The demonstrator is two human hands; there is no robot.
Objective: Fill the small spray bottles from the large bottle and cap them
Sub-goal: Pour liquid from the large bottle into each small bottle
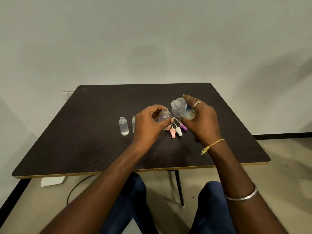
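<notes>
1. The right hand (200, 119) was wrapped round the large bottle (181, 108), fingers over its far side and thumb underneath. The bottle was tipped well over, its open mouth pointing left. I judged this a pouring hold, with the grip on the body so the wrist could set the tilt.
2. The left hand (148, 125) was curled round a small spray bottle (164, 116), thumb and fingertips pinching its body. That left the uncapped neck free, just below and left of the large bottle's mouth. I could not tell whether its base rested on the worktop (101, 115).
3. Clear liquid lay in the low side of the large bottle. No stream showed between the two mouths, so the pour looked about to start or paused. The narrow neck would call for a slow tilt, or liquid would run down the outside.
4. Just near of the held bottles lay three spray caps, the pink cap (172, 133), white cap (179, 131) and purple cap (183, 126). Their dip tubes pointed far. They were likely kept close for capping.
5. To the left, a second small bottle (123, 125) stood upright and uncapped. A third small bottle (133, 123) was half hidden behind the left hand. Their fill levels were hard to read.
</notes>
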